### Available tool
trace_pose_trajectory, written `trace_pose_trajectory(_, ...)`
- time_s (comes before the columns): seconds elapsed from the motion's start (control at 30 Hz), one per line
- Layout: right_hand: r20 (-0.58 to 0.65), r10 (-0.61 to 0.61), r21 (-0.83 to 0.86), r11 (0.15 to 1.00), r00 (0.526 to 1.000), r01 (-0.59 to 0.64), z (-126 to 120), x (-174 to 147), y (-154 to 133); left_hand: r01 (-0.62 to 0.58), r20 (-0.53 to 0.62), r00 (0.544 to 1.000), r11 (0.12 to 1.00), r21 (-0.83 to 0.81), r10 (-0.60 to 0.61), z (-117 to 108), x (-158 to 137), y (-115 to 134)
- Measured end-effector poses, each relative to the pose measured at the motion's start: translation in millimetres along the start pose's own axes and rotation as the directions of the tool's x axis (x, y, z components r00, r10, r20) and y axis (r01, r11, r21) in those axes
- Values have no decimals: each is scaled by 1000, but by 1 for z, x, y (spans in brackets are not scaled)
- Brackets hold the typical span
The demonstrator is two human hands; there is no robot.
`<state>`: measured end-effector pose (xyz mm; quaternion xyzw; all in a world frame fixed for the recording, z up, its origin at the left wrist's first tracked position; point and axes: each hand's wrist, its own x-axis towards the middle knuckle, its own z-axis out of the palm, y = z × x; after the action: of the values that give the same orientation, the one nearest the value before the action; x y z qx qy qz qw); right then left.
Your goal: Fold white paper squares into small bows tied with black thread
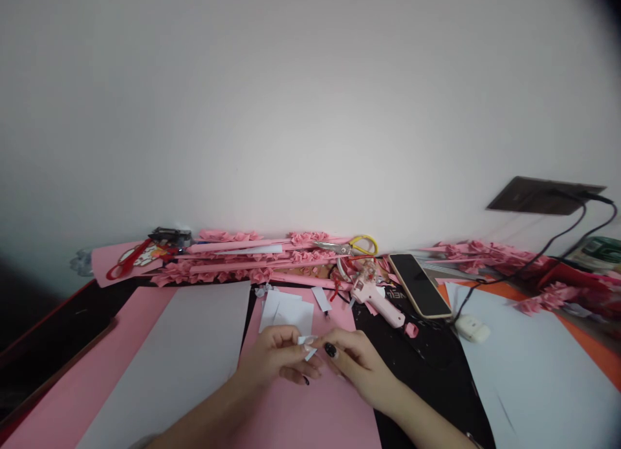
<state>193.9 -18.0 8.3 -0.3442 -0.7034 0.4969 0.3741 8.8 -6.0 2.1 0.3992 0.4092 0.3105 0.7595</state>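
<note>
Work zone, nearest: a smooth, matte pink paper sheet lies flat beneath both hands. Above it, the left hand pinches a small white paper piece between thumb and fingers. The right hand meets it from the other side, index fingertip at the paper and black-nailed thumb bent close by; whether these two digits also pinch the paper cannot be told.

Step in hand, as judged: shaping or folding the small piece by fingertip. The next move would call for a steady left pinch and light, even right-hand pressure, since thin paper creases easily. Its exact fold is hidden by the fingers.

Flanking the zone: a large, pale white paper sheet at left, overlapping pink paper, and another broad white sheet at right, bearing a glossy white rounded case.

Just beyond the hands: overlapping flat white paper squares and, beside them, a narrow white paper strip. To their right lie a pale pink plastic glue gun and a flat, dark-screened phone.

Farther: crimped pink paper flower stems, long and slender, with yellow-handled metal scissors among them. Farthest: a plain, smooth white wall.
</note>
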Motion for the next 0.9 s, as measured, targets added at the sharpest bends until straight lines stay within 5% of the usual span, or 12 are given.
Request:
trace_pose_trajectory(0.23, 15, 103, 283, 954, 995, -103, 3, 1, 3, -8, 51, 999, 996, 84, 3, 4, -1, 1)
trace_pose_trajectory(0.4, 45, 119, 313, 941, 992, -128, 3, 2, 2, 0, 52, 999, 996, 84, -4, 4, -2, 1)
trace_pose_trajectory(0.9, 70, -36, -226, 973, 997, 51, -1, 2, -9, 23, 9, 1000, 988, 155, -25, -2, 2, -4)
